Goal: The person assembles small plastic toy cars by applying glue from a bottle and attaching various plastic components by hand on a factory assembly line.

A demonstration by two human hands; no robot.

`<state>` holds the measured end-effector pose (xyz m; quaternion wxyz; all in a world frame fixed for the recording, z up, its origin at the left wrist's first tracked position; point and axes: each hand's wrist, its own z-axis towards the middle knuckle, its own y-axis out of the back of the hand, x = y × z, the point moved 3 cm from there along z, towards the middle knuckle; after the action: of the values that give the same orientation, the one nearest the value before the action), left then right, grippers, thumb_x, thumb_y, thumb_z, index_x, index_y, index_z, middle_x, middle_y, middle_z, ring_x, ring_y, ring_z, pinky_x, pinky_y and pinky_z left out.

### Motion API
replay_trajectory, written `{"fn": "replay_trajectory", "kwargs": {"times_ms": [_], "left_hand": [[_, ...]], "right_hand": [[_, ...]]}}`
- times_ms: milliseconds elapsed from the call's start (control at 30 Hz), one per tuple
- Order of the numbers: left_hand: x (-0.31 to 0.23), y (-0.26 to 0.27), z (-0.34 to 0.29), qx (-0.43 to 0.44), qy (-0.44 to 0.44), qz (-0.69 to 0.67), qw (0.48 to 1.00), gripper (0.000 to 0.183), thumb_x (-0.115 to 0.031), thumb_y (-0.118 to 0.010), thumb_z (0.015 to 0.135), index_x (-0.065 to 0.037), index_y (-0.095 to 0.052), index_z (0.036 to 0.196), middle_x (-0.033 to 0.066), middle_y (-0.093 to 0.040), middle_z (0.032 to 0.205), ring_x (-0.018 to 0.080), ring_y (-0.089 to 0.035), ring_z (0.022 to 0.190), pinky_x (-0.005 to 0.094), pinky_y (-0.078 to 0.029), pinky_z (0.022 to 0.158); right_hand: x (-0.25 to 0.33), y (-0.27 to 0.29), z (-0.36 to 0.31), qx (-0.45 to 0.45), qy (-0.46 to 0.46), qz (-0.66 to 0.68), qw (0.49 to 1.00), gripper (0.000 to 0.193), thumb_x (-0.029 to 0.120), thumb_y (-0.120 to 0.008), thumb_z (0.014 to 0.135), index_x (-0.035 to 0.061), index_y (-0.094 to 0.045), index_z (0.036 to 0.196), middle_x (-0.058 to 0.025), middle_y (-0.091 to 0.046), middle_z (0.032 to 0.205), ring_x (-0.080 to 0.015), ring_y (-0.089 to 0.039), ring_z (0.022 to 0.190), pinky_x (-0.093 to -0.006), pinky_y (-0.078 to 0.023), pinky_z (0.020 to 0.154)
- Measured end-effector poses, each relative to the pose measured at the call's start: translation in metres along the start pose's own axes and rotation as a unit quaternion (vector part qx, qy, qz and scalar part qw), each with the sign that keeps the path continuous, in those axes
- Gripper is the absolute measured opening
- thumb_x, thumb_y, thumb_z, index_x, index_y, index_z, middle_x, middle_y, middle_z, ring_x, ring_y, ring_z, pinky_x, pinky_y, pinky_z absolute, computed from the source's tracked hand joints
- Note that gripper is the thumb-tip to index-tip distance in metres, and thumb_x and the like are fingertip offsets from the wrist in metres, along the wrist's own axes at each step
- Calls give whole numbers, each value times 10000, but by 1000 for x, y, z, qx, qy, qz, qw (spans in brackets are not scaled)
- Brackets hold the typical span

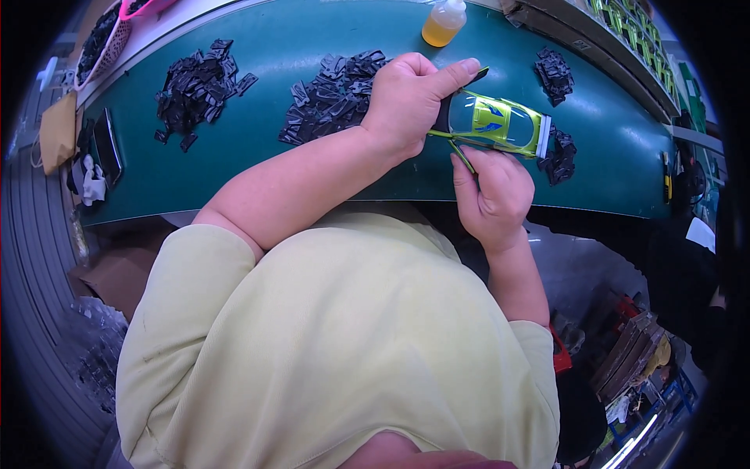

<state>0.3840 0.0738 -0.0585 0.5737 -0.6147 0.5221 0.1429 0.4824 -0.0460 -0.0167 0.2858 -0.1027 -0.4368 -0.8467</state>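
Observation:
A shiny yellow-green toy car body with blue marks on its roof is held over the table, its grey-white end pointing right. My left hand is closed round the car's dark left end, thumb stretched along its far side. Closed at the near side, my right hand has its thumb and fingers at a narrow green door-like flap that stands out from the body. A similar dark flap sticks out on the far side beside my left thumb. My left fingertips are hidden.
Black plastic parts lie in heaps at the left, beside my left hand, at the far right and behind the car. A bottle of amber liquid stands at the far edge. Boxed green car bodies are at upper right.

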Motion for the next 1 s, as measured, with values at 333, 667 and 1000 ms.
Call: {"fn": "replay_trajectory", "kwargs": {"times_ms": [333,667,1000], "left_hand": [[1,0,-3,-40,-29,48,998,357,-218,-779,838,-107,-460,723,-10,-531,689,49,-504,600,203,-454,537],[-5,-3,-11,-8,-87,72,994,346,-190,-785,831,-108,-464,731,-18,-533,694,34,-477,604,186,-426,544],[-5,-4,-11,44,-113,70,990,308,-168,-773,843,-107,-489,741,-38,-532,683,13,-452,603,171,-388,545]], "right_hand": [[0,-1,13,49,-23,-70,996,120,89,-715,790,47,-636,870,-83,-625,716,-253,-601,590,-349,-473,532],[-12,8,12,142,1,-27,989,115,79,-695,805,39,-635,896,-82,-623,724,-218,-617,630,-308,-476,554],[-19,-14,-27,118,-496,694,508,295,202,-410,985,-28,-590,1026,-142,-648,746,-170,-600,561,-236,-483,542]]}}
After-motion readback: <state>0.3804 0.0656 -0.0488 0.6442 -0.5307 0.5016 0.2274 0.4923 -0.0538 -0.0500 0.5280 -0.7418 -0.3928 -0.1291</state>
